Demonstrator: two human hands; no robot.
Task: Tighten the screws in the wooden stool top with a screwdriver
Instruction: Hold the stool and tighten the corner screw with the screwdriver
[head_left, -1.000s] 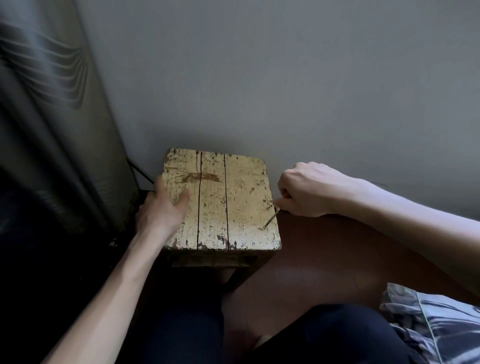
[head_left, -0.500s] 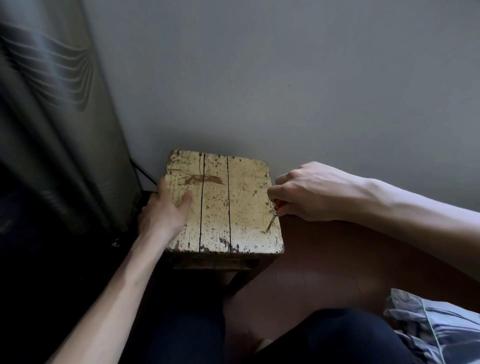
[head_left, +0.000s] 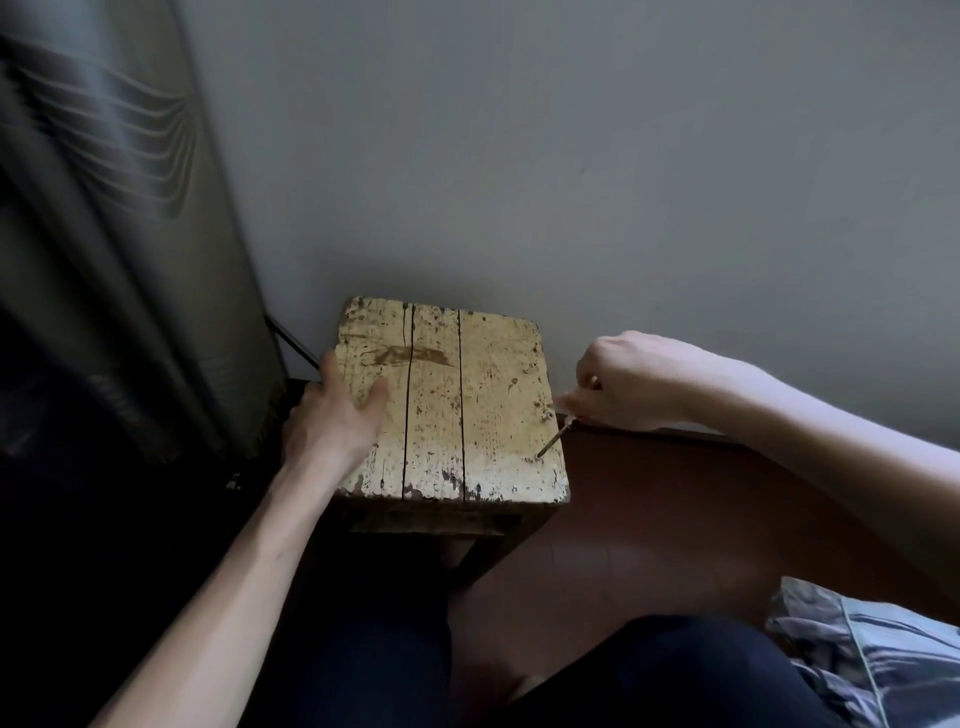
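Observation:
A worn wooden stool top (head_left: 483, 415) of pale, chipped planks stands against the wall. My left hand (head_left: 332, 415) rests flat on its left side, thumb laid on the wood and fingers over the left edge. My right hand (head_left: 628, 382) grips a small screwdriver (head_left: 553, 440) just off the stool's right edge. The thin shaft slants down and left, and its tip touches the top near the front right corner. A screw head (head_left: 530, 368) shows near the right edge farther back. The handle is hidden inside my fist.
A grey wall (head_left: 571, 182) rises right behind the stool. A dark curtain (head_left: 104, 234) hangs at the left. Reddish-brown floor (head_left: 649, 519) lies to the right, my dark-clothed knees (head_left: 649, 670) are in front, and a grey quilted fabric (head_left: 872, 654) sits at the lower right.
My right hand turned on the screwdriver, shifting left over the stool edge and then back right. The tip stayed near the front right corner. My left hand kept its place.

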